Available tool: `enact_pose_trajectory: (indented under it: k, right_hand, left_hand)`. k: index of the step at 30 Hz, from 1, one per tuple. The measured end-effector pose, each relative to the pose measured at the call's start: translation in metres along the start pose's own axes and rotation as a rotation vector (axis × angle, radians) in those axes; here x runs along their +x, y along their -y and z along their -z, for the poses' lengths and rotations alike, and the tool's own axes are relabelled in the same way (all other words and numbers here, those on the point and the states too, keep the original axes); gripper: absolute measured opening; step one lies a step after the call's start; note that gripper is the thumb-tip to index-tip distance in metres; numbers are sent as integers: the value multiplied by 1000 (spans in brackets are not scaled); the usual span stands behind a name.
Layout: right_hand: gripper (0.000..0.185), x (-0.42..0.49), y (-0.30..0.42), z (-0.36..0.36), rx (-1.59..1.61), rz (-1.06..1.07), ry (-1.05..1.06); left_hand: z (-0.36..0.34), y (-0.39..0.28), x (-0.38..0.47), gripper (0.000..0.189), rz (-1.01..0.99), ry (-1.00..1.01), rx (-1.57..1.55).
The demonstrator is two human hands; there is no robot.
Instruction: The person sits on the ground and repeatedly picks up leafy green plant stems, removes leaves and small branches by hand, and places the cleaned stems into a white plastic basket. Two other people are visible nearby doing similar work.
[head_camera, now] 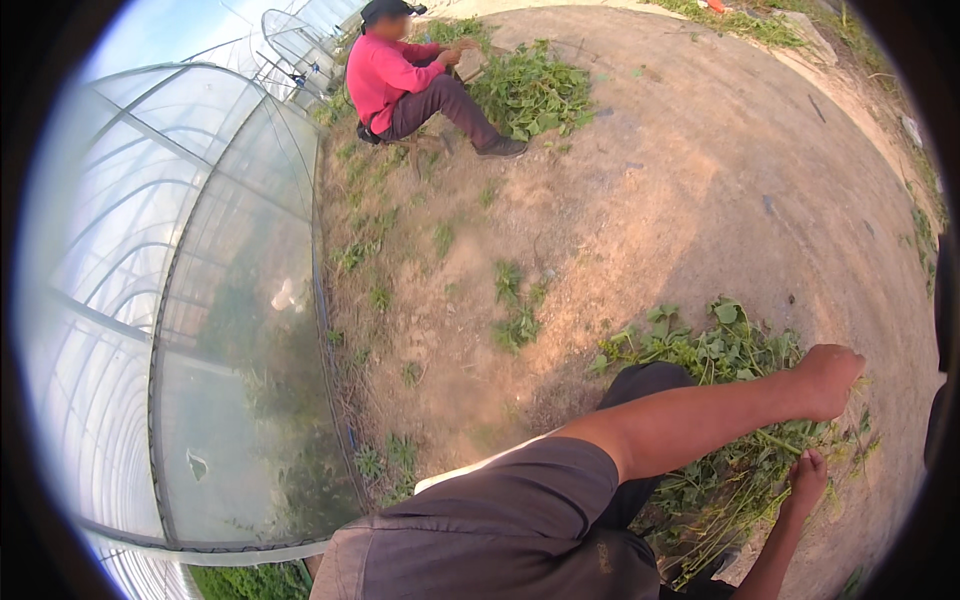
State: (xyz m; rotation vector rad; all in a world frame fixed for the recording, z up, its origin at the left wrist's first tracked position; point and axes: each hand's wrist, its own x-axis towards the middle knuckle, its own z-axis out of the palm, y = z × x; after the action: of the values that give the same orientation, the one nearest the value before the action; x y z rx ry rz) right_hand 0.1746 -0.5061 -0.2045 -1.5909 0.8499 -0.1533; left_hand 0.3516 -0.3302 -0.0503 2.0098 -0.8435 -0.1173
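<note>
My left hand (829,381) is at the right, over the edge of a pile of cut green leafy vines (720,349). Its back and wrist face the camera. Its fingers are turned away, so what they hold is hidden. Just below it, my right hand (808,474) pinches a green vine stem (780,442) between thumb and fingers. The vines lie on bare soil beside my dark-trousered knee (649,379). Long, thin, mostly leafless stems (712,536) stretch under my forearm toward the bottom of the view.
A co-worker (394,82) in a pink top sits on a low stool (420,144) at the top, beside another heap of leafy vines (536,86). A plastic-film greenhouse (240,300) lines the left side. Small weeds (517,307) grow in the soil between.
</note>
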Motion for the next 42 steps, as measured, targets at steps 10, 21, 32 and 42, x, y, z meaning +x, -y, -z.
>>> enact_pose_trajectory:
  k: [10,21,32,42]
  right_hand:
    - [17,5,10,-2,102,14,28]
    - [26,2,-8,-17,18,-54,79]
    - [27,12,-7,-14,535,-349,131]
    - [34,4,10,-14,411,-413,129]
  left_hand:
    - [-12,2,-1,18,-17,34,10]
    - [-6,1,-3,16,12,122,77]
    - [-12,12,-3,19,2,264,207]
    - [-9,6,-7,19,-56,299,241]
